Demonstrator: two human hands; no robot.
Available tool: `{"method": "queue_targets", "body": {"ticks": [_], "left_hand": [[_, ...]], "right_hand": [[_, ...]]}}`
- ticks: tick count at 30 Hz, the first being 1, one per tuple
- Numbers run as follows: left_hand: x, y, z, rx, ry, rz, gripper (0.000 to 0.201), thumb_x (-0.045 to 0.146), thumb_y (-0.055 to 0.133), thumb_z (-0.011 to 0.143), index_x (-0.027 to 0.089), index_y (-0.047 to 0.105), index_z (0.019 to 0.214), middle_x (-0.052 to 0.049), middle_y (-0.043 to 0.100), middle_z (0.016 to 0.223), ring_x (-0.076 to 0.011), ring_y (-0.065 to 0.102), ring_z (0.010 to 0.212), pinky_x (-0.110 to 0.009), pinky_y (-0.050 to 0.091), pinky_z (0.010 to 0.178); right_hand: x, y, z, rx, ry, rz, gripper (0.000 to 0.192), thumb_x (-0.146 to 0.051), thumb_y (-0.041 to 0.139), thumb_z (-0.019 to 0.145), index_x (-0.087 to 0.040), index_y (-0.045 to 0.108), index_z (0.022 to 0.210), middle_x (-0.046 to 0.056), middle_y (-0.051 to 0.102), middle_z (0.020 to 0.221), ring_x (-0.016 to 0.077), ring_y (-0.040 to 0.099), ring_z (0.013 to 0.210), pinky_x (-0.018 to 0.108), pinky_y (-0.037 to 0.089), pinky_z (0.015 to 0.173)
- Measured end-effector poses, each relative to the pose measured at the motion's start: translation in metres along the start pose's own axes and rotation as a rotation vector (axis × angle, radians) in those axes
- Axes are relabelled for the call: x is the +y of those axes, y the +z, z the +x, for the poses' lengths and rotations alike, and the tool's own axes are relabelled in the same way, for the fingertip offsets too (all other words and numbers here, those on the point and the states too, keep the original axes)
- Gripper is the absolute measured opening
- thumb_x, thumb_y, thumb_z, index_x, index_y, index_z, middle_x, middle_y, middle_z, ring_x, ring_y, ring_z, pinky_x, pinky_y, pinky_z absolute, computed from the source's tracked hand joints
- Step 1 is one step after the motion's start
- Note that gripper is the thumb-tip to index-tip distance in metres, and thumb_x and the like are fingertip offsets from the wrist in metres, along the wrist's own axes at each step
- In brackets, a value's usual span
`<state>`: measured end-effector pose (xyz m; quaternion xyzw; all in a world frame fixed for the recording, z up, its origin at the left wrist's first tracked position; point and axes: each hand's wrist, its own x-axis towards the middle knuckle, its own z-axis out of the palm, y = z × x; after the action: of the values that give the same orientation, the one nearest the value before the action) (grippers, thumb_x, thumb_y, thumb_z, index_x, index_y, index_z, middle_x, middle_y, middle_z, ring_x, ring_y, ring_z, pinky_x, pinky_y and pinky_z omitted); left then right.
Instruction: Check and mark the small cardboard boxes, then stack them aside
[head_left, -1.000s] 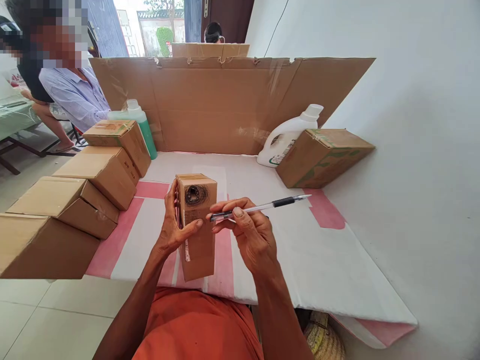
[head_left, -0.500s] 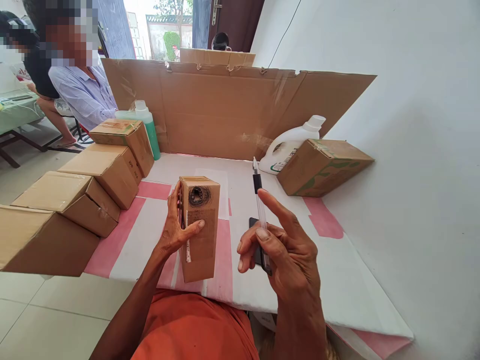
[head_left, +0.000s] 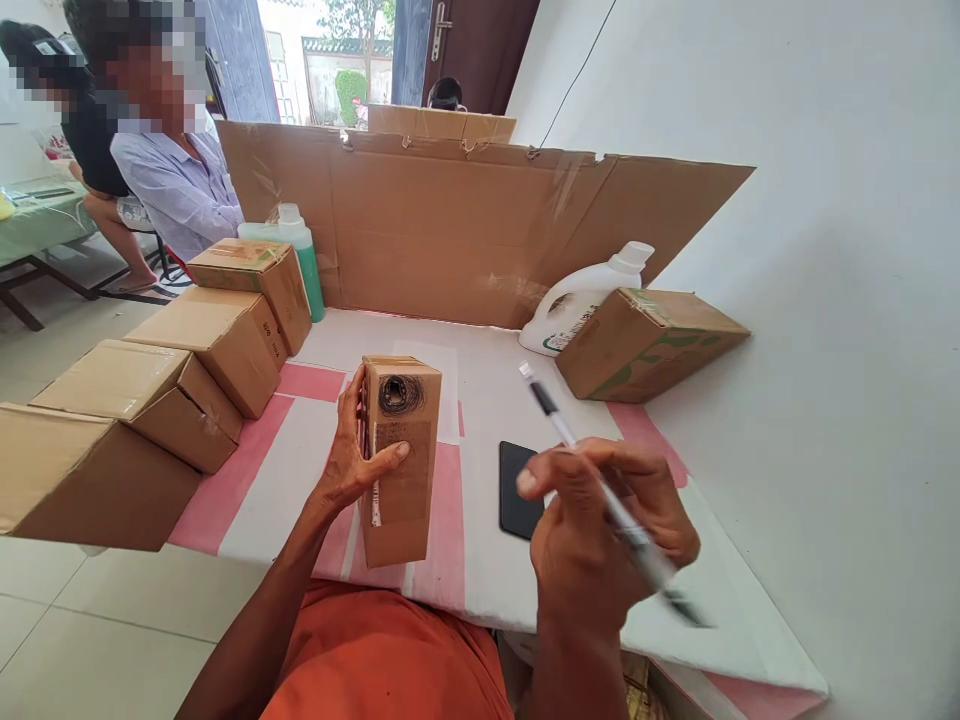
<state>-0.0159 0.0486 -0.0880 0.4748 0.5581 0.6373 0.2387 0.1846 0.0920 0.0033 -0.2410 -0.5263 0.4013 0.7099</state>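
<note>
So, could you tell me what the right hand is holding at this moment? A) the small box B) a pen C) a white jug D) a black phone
B: the right hand grips a pen, clear of the table, while the left hand holds the small box upright; the black phone lies flat on the table and the white jug stands at the back.

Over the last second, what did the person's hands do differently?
The right hand drew the pen away from the small box, swung it around and lowered it, uncovering a black phone. The left hand went on gripping the upright box.
</note>
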Motion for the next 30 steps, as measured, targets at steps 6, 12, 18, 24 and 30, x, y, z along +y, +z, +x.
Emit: {"method": "queue_targets", "body": {"ticks": [6,12,18,24,30], "left_hand": [[-0.004,-0.002,0.000,-0.006,0.018,0.026,0.107,0.060,0.082,0.078,0.030,0.029,0.167,-0.014,0.037,0.166,-0.0387,0.038,0.153,-0.056,0.031,0.127],[-0.005,-0.004,-0.001,-0.035,0.004,-0.017,0.112,0.054,0.085,0.078,0.031,0.025,0.169,-0.013,0.038,0.167,-0.0381,0.041,0.152,-0.055,0.034,0.126],[-0.005,-0.007,0.000,-0.043,0.023,-0.028,0.110,0.059,0.085,0.076,0.030,0.030,0.167,-0.013,0.041,0.166,-0.0415,0.041,0.153,-0.058,0.037,0.125],[-0.007,-0.007,0.002,-0.059,0.019,-0.007,0.114,0.060,0.084,0.077,0.030,0.025,0.169,-0.014,0.041,0.164,-0.0409,0.044,0.150,-0.058,0.038,0.125],[-0.009,-0.006,0.001,-0.067,0.036,0.039,0.116,0.057,0.085,0.078,0.032,0.021,0.171,-0.014,0.038,0.167,-0.0409,0.035,0.157,-0.059,0.032,0.128]], "right_hand": [[0.002,0.009,-0.001,-0.070,0.173,0.207,0.032,-0.040,0.056,0.101,-0.018,0.078,0.111,0.000,0.070,0.059,0.0164,0.062,0.047,0.028,0.048,0.048],[0.033,0.024,-0.012,-0.289,0.490,0.450,0.035,-0.050,0.064,0.100,-0.025,0.079,0.117,0.007,0.084,0.100,0.0210,0.079,0.083,0.031,0.062,0.063],[0.053,0.034,-0.018,-0.300,0.495,0.522,0.047,-0.066,0.065,0.097,-0.025,0.084,0.111,0.007,0.083,0.092,0.0202,0.077,0.077,0.035,0.064,0.070],[0.061,0.033,-0.024,-0.263,0.428,0.314,0.010,-0.033,0.087,0.087,-0.026,0.083,0.093,-0.002,0.076,0.076,0.0125,0.070,0.064,0.026,0.057,0.064],[0.063,0.032,-0.028,-0.331,0.344,0.163,0.007,-0.027,0.080,0.093,-0.027,0.083,0.099,-0.002,0.074,0.082,0.0124,0.069,0.068,0.026,0.057,0.067]]}}
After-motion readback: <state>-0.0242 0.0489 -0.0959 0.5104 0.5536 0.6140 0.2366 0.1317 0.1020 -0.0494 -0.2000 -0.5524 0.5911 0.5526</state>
